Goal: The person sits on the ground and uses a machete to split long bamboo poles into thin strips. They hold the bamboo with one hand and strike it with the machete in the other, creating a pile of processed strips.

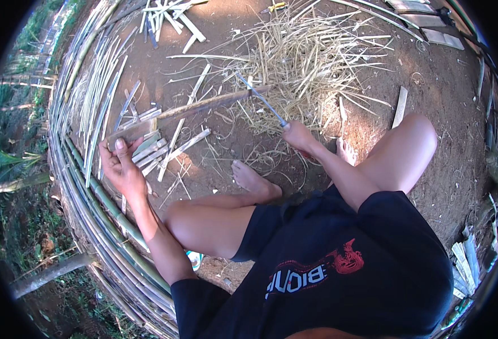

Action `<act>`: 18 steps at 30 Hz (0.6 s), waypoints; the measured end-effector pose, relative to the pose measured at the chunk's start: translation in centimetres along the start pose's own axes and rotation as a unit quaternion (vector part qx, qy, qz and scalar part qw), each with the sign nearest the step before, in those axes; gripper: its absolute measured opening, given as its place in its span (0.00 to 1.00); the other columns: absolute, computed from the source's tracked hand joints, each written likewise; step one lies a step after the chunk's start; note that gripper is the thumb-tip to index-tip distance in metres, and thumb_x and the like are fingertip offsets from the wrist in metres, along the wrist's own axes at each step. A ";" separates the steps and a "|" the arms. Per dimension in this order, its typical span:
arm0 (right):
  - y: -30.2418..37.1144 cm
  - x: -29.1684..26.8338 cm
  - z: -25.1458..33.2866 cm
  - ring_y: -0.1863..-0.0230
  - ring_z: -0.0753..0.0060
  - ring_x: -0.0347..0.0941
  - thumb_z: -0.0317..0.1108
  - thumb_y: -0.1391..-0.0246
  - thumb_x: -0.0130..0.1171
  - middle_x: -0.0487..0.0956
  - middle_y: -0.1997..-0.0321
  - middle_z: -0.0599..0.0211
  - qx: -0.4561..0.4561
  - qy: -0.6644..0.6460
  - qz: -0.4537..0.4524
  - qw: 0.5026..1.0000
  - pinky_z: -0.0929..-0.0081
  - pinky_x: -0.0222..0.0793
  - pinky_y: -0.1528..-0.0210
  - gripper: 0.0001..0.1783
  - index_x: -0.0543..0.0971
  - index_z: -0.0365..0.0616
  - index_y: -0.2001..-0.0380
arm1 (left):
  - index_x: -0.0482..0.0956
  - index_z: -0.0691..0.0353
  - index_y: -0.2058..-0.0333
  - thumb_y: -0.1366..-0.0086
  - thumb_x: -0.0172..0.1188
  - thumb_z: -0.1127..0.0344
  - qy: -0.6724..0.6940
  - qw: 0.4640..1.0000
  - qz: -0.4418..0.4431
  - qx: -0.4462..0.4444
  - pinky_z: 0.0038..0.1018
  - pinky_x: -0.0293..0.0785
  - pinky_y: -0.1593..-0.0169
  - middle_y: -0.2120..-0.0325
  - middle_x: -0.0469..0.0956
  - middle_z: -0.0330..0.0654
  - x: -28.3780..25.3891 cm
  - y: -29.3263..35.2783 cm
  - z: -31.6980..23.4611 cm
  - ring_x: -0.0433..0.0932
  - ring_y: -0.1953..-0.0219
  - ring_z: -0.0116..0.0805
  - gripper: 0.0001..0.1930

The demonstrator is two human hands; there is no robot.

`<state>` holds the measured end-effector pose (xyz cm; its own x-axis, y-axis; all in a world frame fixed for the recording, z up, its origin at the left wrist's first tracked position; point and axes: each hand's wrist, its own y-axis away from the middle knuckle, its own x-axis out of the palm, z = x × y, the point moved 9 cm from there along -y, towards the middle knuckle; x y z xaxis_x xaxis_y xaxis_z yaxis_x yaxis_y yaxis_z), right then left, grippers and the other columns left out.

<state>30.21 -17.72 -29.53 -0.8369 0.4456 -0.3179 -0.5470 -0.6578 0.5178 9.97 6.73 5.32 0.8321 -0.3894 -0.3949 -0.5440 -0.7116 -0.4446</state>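
Observation:
My left hand (123, 168) grips the near left end of a long, narrow brown board (204, 105), thumb on top and fingers beneath. The board slants away to the right, toward a heap of shavings. In my right hand (299, 137) is a knife (263, 100) with a long, thin blade. The fingers wrap around its handle. The blade crosses the board near its far end and points up and left. A small pale piece (250, 82) stands by the blade; whether it is attached to anything I cannot tell. Short split bamboo pieces (157, 151) lie beside my left hand.
Curled bamboo shavings (317, 62) are heaped ahead. Split sticks (172, 17) and a yellow-handled tool (275, 8) lie farther off. Long bamboo poles (105, 206) line the left edge. A pale slat (400, 106) lies right, near my knee. My bare feet (256, 179) rest on the dirt.

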 end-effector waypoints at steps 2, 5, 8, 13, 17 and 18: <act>-2.4 -0.8 -3.7 0.73 0.59 0.76 0.35 0.49 0.53 0.77 0.77 0.51 0.067 0.057 0.024 0.996 0.60 0.71 0.66 0.12 0.76 0.34 0.69 | 0.68 0.69 0.60 0.30 0.49 0.64 0.001 1.000 0.001 0.012 0.27 0.81 0.59 0.72 0.70 0.41 -0.5 -0.4 1.1 0.74 0.69 0.26 0.11; -0.5 0.2 -0.6 0.73 0.57 0.77 0.37 0.48 0.52 0.78 0.75 0.48 -0.038 0.062 0.015 0.997 0.61 0.72 0.68 0.15 0.75 0.32 0.71 | 0.69 0.69 0.61 0.30 0.49 0.63 -0.007 1.000 -0.001 0.006 0.27 0.81 0.59 0.72 0.70 0.40 -0.1 -1.4 1.0 0.74 0.69 0.26 0.12; -1.7 1.1 -3.7 0.71 0.53 0.78 0.38 0.48 0.52 0.79 0.72 0.45 -0.033 0.057 -0.028 0.997 0.58 0.73 0.65 0.15 0.77 0.33 0.69 | 0.69 0.69 0.60 0.30 0.50 0.62 0.033 0.999 0.019 0.005 0.29 0.81 0.59 0.68 0.72 0.42 0.0 -2.3 1.9 0.75 0.65 0.29 0.13; -5.7 -0.8 -6.7 0.70 0.51 0.77 0.38 0.49 0.53 0.78 0.72 0.43 0.038 0.050 0.007 0.998 0.57 0.72 0.64 0.16 0.77 0.33 0.69 | 0.69 0.69 0.58 0.30 0.50 0.63 0.040 0.999 0.009 0.001 0.30 0.81 0.57 0.64 0.75 0.45 0.0 -2.9 2.2 0.77 0.63 0.30 0.12; -6.0 0.1 -7.3 0.67 0.49 0.78 0.38 0.49 0.53 0.79 0.70 0.41 0.065 -0.002 -0.021 0.998 0.57 0.73 0.61 0.16 0.78 0.33 0.66 | 0.69 0.68 0.58 0.30 0.49 0.64 0.039 0.999 0.009 -0.012 0.32 0.81 0.57 0.65 0.75 0.45 -0.7 -3.7 2.9 0.77 0.63 0.32 0.12; -6.7 0.1 -9.9 0.67 0.49 0.78 0.38 0.49 0.53 0.79 0.70 0.42 0.108 -0.032 -0.030 0.993 0.58 0.73 0.61 0.16 0.78 0.34 0.66 | 0.69 0.68 0.58 0.30 0.49 0.64 0.044 0.999 0.010 -0.016 0.32 0.81 0.57 0.65 0.75 0.45 -0.6 -3.6 3.3 0.77 0.63 0.32 0.11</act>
<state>33.56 -19.27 -40.89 -0.7959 0.5226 -0.3058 -0.5727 -0.4857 0.6604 11.14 11.48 4.51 0.8282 -0.4521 -0.3312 -0.5579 -0.7211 -0.4109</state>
